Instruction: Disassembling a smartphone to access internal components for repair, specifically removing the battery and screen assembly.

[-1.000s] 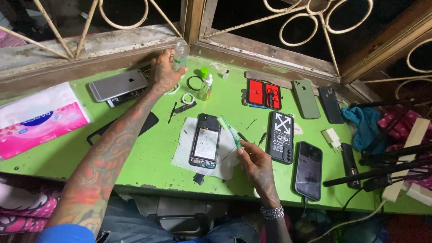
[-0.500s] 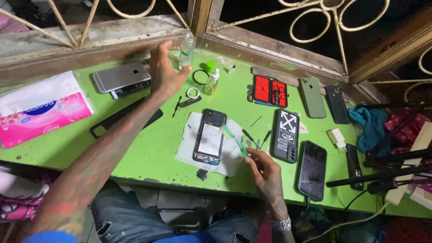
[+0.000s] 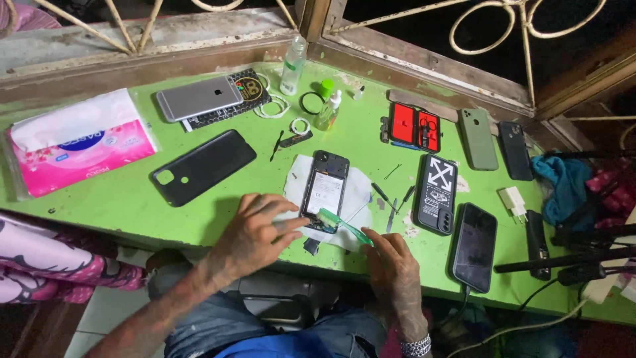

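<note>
two tattooed hands meet over an opened black phone point(image 3: 324, 191) lying on a white sheet of paper point(image 3: 354, 199) near the green table's point(image 3: 132, 205) front edge.

the left hand point(image 3: 255, 232) lies palm down, fingers loose, fingertips touching the phone's near end; the right hand point(image 3: 391, 262) pinches a green plastic toothbrush point(image 3: 344, 225), bristles on the phone. far off, a clear bottle point(image 3: 292, 65) stands upright; i cannot tell what it holds.

The opened phone point(image 3: 324, 191) lay back-up on a white cloth point(image 3: 354, 199), its insides showing. The green toothbrush point(image 3: 344, 227) rested tilted over its lower end.

Tattooed forearms — beaded bracelet point(image 3: 416, 346), jeans point(image 3: 212, 318)
</note>
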